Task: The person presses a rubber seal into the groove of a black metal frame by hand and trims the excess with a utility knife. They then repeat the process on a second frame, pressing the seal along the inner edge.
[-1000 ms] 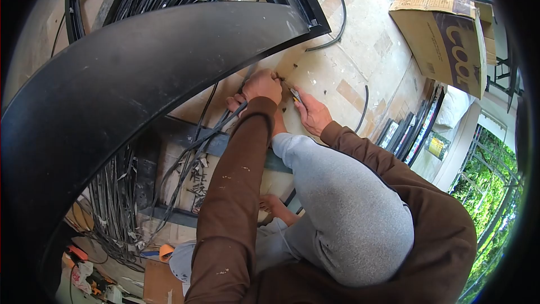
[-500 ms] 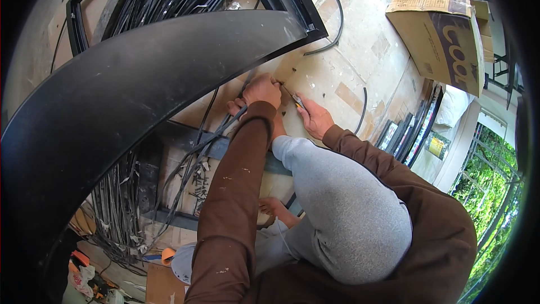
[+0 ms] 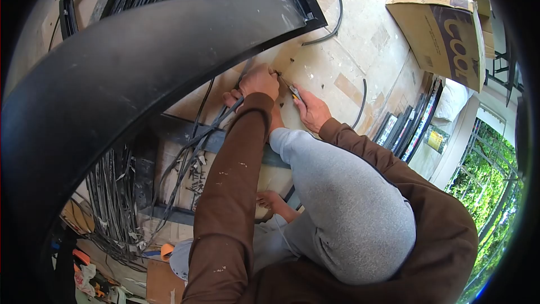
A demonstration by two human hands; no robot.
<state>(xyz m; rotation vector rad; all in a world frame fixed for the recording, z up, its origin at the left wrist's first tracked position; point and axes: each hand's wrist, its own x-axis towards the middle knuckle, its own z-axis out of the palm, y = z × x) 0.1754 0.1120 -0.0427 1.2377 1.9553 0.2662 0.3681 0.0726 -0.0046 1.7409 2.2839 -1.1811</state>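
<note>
My left hand (image 3: 260, 83) is closed around a black rubber strip (image 3: 232, 108), low over the floor. The strip's far end shows at the fingertips. To the right, my right hand (image 3: 313, 111) grips a utility knife (image 3: 295, 93) with yellow on its handle. Its blade points up and left, right at the strip's end by my left fingers. Small dark cut bits (image 3: 291, 60) lie on the floor nearby. More long black strips (image 3: 188, 149) trail down from my left hand across a dark frame bar.
A large curved black panel (image 3: 140, 62) crosses the upper left, close to the camera. Behind it stands a black frame (image 3: 306, 0) with bundled strips. Another bundle (image 3: 115, 208) hangs lower left. A cardboard box (image 3: 433, 34) and dark profiles (image 3: 413, 121) sit on the right.
The view has shifted slightly, moving the hands and floor a little up and left. Both hands keep their grips, with the knife blade still at the strip's end.
</note>
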